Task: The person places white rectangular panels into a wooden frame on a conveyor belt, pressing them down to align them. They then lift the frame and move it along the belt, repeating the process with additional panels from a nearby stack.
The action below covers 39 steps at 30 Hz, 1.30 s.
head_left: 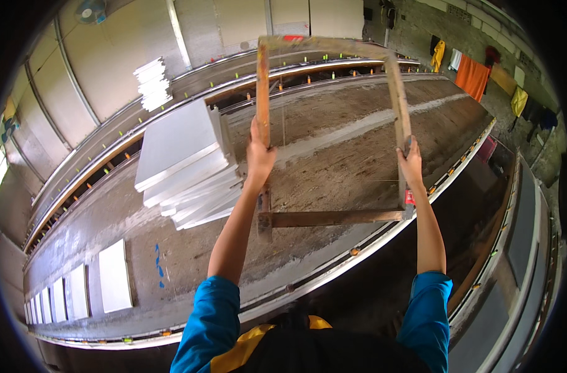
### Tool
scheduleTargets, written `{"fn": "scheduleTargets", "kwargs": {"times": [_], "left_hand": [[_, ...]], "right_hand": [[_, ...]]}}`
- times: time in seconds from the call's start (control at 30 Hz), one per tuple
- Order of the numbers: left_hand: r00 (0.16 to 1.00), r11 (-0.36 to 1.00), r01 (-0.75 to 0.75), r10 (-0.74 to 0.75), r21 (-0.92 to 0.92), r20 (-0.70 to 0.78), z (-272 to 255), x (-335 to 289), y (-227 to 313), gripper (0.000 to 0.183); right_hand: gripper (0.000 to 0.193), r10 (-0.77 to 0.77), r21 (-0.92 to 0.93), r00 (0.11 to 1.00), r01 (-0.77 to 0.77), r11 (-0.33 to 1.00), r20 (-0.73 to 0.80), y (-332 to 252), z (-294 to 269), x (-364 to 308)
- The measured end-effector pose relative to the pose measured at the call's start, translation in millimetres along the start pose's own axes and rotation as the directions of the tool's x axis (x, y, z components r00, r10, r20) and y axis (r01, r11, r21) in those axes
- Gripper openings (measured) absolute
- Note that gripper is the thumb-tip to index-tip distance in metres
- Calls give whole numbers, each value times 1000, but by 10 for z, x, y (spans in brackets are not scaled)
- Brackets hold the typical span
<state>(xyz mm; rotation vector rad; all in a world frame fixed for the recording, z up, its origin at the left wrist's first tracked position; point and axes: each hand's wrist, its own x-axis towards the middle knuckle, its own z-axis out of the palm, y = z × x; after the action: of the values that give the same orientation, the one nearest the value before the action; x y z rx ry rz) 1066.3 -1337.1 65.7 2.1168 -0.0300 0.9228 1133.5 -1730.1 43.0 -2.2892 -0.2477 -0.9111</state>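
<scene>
I hold a rusty rectangular metal frame (333,217) up in front of me over a long, dirt-crusted work table (190,261). My left hand (259,153) grips the frame's left bar about halfway up. My right hand (411,163) grips the right bar at a similar height. Both arms, in blue sleeves, reach up from the lower edge. The frame is empty inside, and the table shows through it.
A tilted stack of white square panels (184,158) lies on the table left of the frame. Single white panels (114,275) lie in a row at the lower left. More white panels (153,84) are stacked by the far wall. Clothes (471,76) hang at the upper right.
</scene>
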Motion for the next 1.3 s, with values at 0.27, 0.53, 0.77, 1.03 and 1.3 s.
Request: {"fn": "scheduleTargets", "kwargs": {"times": [0.27,0.53,0.77,1.03,1.3], "left_hand": [[958,975,220,-224,39,179,565,98,-493,84],[866,881,429,-464,202,186,861,-70,-939,79],[865,881,436,-466,183,187,987,-312,-1351,75],[910,894,345,-393,285,131,1047,-382,-1317,68],[802,961,50,-201,273,563,-467,-1051,-122,35]], "right_hand": [[61,113,-139,959,-79,987,260,459,325,365],[65,212,-259,871,-102,961,442,714,1001,341],[64,275,-341,789,-89,936,549,834,1280,123],[62,285,-434,770,-11,901,571,846,1252,150],[65,-142,407,701,-227,885,699,-1114,1534,173]]}}
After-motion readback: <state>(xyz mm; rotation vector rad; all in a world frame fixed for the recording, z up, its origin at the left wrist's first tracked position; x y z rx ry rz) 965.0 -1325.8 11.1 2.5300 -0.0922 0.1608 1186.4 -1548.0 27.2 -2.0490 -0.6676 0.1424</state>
